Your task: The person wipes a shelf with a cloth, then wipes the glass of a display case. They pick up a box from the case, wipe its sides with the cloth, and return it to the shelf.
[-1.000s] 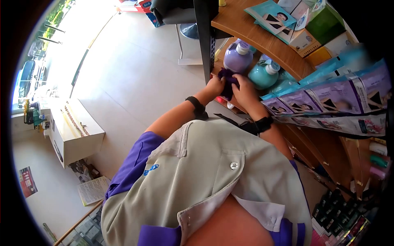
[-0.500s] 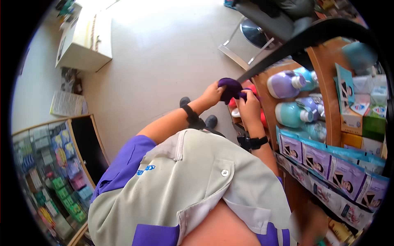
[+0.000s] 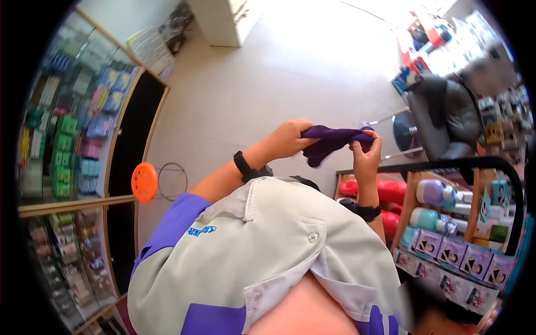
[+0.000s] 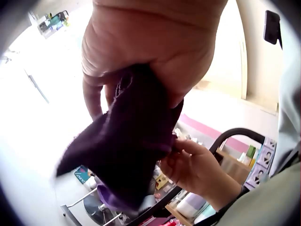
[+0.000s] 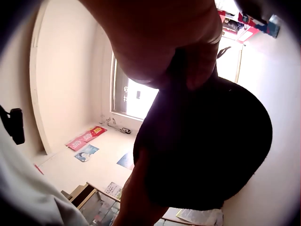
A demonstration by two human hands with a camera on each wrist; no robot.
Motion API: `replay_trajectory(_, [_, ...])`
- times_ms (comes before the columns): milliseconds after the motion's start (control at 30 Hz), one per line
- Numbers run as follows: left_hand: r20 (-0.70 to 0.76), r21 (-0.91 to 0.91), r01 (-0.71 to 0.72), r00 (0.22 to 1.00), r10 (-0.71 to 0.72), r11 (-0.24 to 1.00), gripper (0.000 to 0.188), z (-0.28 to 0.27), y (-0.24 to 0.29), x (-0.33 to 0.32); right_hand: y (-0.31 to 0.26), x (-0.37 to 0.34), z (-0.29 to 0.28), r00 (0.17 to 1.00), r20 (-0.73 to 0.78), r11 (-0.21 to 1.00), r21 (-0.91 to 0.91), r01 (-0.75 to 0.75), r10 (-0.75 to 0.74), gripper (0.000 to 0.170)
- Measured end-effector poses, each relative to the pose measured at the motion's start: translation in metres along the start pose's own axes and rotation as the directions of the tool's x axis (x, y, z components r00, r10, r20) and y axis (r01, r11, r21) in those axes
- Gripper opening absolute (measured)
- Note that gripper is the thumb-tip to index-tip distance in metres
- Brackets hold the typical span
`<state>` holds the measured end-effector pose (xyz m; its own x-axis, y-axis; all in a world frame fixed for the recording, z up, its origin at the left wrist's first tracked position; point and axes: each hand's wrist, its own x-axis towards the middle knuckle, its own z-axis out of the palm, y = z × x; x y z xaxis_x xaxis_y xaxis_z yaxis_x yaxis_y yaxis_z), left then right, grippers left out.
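Observation:
A dark purple cloth is stretched between both hands in front of the torso, its lower part hanging down. My left hand grips one end, fingers curled round it. The other end is pinched between thumb and fingers of my right hand. In the left wrist view the cloth hangs from the left hand, with the right hand beyond it. Against the light, the right wrist view shows the cloth as a dark shape below the right hand.
A shelf of bottles and purple packets stands at the right, with a black chair above it. Glass cabinets line the left side, near an orange disc. A white cabinet is at the top.
The head view has turned away from the shelf, which now lies lower right. The hands have moved apart, and the bunched cloth is drawn out between them.

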<state>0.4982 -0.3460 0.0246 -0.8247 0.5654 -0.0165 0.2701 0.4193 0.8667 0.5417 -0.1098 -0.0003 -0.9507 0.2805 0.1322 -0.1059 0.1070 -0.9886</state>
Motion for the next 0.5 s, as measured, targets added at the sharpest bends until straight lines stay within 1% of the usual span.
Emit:
replay_trajectory(33, [-0.105,-0.156,0.021,0.994,-0.038,0.987,0.026,-0.013,-0.009,-0.02,-0.005,-0.005,0.028,0.999,0.034,0.998,-0.065,0.015,-0.013,0.035])
replay_trajectory(67, [-0.142,-0.153,0.036,0.988,-0.057,0.988,0.026,-0.028,-0.016,-0.042,-0.01,-0.009,0.056,0.997,0.066,0.991,-0.13,0.035,-0.026,0.039])
replay_trajectory(100, [-0.173,-0.356,0.066,0.976,-0.135,0.932,0.023,-0.047,-0.012,-0.065,-0.007,-0.014,0.086,0.992,0.113,0.988,-0.134,0.075,-0.06,0.044])
replay_trajectory(133, [-0.196,-0.545,0.068,0.959,-0.206,0.836,0.021,-0.066,-0.012,-0.085,-0.007,-0.022,0.114,0.983,0.155,0.963,-0.232,0.135,-0.1,0.04])
replay_trajectory(167, [-0.242,-0.547,0.05,0.946,-0.215,0.836,0.021,-0.082,-0.025,-0.102,-0.01,-0.026,0.142,0.975,0.212,0.957,-0.266,0.119,-0.062,0.036])
replay_trajectory(200, [-0.275,-0.562,0.002,0.943,-0.19,0.827,0.019,-0.095,-0.041,-0.12,-0.013,-0.032,0.168,0.963,0.269,0.946,-0.305,0.105,-0.02,0.032])
replay_trajectory(233, [-0.31,-0.573,-0.044,0.936,-0.167,0.818,0.018,-0.11,-0.051,-0.14,-0.019,-0.036,0.192,0.958,0.286,0.952,-0.291,0.098,-0.011,0.02])
replay_trajectory(267, [-0.355,-0.572,-0.056,0.916,-0.186,0.818,0.018,-0.126,-0.06,-0.161,-0.023,-0.038,0.214,0.942,0.336,0.952,-0.282,0.123,-0.022,0.02])
replay_trajectory(333, [-0.296,-0.518,0.088,0.915,-0.275,0.851,0.016,-0.161,-0.059,-0.204,-0.026,-0.037,0.253,0.953,0.304,0.971,-0.232,0.055,0.018,0.012])
replay_trajectory(367, [-0.248,-0.484,0.241,0.884,-0.396,0.841,0.015,-0.179,-0.055,-0.224,-0.021,-0.037,0.272,0.947,0.318,0.988,-0.132,0.084,-0.038,0.009])
replay_trajectory(400, [-0.278,-0.489,0.245,0.866,-0.416,0.837,0.015,-0.187,-0.068,-0.24,-0.025,-0.04,0.293,0.938,0.337,0.995,-0.024,0.097,-0.083,0.007])
replay_trajectory(433, [-0.375,-0.317,0.17,0.881,-0.288,0.933,0.016,-0.195,-0.084,-0.255,-0.034,-0.046,0.316,0.921,0.382,0.997,0.034,0.069,-0.077,0.007])
replay_trajectory(467, [-0.438,-0.12,0.102,0.887,-0.145,0.988,0.017,-0.205,-0.099,-0.269,-0.044,-0.051,0.338,0.904,0.422,0.995,0.091,0.035,-0.071,0.007])
replay_trajectory(500, [-0.462,-0.154,0.163,0.86,-0.217,0.974,0.016,-0.216,-0.101,-0.284,-0.051,-0.055,0.359,0.894,0.441,0.994,0.108,0.031,-0.076,0.007])
